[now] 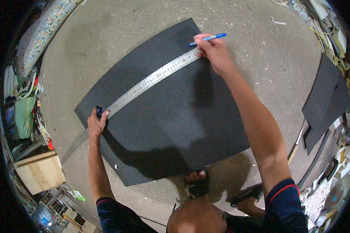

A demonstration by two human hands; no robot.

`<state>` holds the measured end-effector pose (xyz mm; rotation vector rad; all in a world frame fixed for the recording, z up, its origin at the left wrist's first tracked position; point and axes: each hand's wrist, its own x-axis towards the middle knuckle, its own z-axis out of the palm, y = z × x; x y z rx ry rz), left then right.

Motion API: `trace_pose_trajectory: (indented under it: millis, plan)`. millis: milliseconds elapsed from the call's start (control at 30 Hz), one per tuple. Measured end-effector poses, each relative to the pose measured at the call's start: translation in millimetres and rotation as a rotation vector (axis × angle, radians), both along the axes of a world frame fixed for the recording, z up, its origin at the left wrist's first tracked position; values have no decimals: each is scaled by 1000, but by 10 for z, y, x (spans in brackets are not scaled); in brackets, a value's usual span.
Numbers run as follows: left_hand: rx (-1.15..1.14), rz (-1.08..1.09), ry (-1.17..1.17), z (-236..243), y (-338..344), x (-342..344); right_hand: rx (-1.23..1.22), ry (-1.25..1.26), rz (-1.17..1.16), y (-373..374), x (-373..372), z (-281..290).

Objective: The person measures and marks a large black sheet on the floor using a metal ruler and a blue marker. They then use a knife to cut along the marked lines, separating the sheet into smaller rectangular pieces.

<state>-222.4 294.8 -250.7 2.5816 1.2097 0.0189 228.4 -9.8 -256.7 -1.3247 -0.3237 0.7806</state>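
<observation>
A large black foam-like sheet [175, 128] lies flat on the floor in front of me. Across its upper part runs a long metal ruler [147, 82], slanting up to the right, with its left end reaching past the sheet's edge. My left hand [96, 123] grips the ruler near the sheet's left edge, thumb on top. A small dark blue object [99, 111] shows at those fingers; its kind is unclear. My right hand [216, 52] pinches a blue pen [213, 37] at the sheet's upper right edge, its lower fingers against the ruler's right end.
Black sheet offcuts [324, 97] lie at the right beside a long thin tool [295, 145] with a wooden handle. A wooden box [41, 173] and a green bag [24, 116] stand at the left. A speckled foam roll [46, 35] lies upper left. My feet are at the near edge.
</observation>
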Motion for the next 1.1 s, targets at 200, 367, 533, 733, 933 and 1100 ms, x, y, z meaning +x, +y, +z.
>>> trace_pose_trajectory:
  millis: [200, 367, 533, 733, 933, 1100]
  plan:
    - [-24, -45, -86, 192, -876, 138, -132, -1183, 89, -648, -516, 488]
    - [-75, -341, -82, 514, -2663, 880, -359, -1185, 653, -1601, -1138, 959]
    - [-321, -531, -252, 1093, -3649, 1564, -633, -1071, 630, -2887, -1264, 1281]
    - [-482, -859, -201, 1235, -3982, 1888, -694, -899, 248, -3746, -1990, 1180]
    - [-294, -1079, -302, 879, -3549, 2163, -686, -708, -52, -3317, -2689, 801]
    - [99, -979, -513, 639, -2950, 2305, -805, -680, -225, -2652, -2926, 484]
